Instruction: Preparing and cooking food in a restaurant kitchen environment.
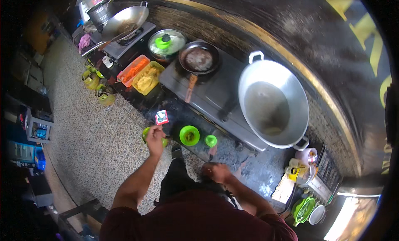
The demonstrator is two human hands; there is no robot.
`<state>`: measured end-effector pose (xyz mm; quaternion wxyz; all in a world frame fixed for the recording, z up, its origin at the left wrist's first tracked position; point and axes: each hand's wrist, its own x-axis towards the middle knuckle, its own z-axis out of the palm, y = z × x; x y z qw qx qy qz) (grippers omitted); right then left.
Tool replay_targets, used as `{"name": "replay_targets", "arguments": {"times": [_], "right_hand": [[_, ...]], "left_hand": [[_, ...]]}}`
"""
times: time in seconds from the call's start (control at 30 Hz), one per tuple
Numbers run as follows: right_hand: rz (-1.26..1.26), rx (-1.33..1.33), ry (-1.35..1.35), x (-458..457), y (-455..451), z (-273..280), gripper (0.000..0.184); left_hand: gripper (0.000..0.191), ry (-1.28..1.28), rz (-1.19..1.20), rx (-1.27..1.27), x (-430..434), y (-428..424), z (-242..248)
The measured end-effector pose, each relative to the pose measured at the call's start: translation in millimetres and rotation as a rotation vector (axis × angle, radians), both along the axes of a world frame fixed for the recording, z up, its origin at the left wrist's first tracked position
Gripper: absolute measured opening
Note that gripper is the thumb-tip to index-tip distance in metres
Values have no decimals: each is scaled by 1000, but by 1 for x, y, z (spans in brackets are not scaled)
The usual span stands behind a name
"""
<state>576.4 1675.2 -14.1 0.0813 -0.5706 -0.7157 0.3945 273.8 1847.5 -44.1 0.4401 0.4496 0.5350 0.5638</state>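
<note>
My left hand is raised at the counter's front edge with its fingers curled. A small red and white packet lies just beyond its fingertips; whether they touch it I cannot tell. Below that hand, a green rounded thing is partly covered. My right hand is bent in close to my body, blurred, its fingers curled and partly hidden. On the dark counter between the hands stand a green bowl with a little brownish content and a smaller green cup.
A frying pan and a large two-handled aluminium wok holding liquid sit on the gas stove. To the left are an orange container, a yellow container and a lidded pan. Jars and a green basket stand right.
</note>
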Motion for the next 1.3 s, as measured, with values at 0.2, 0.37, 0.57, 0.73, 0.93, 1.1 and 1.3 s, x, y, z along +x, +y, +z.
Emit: {"name": "replay_targets", "arguments": {"times": [0.2, 0.37, 0.57, 0.73, 0.93, 1.1, 1.3], "right_hand": [[-30, 139, 129, -81, 86, 45, 22], [-221, 7, 77, -116, 123, 52, 21], [-219, -21, -12, -122, 128, 30, 26], [-287, -125, -44, -126, 146, 48, 29], [-308, -151, -110, -135, 162, 45, 33], [-275, -240, -127, -150, 173, 44, 33], [-235, -256, -99, -166, 179, 59, 32]], "left_hand": [[21, -144, 167, -224, -116, 156, -32], [47, -98, 324, -683, -144, 258, -50], [67, -228, 222, -764, -154, 320, -83], [47, -157, 223, -781, -129, 342, -78], [36, -96, 165, -863, -145, 355, -95], [33, -143, 53, -829, -162, 352, -103], [36, -48, -157, -860, -155, 363, -105]]}}
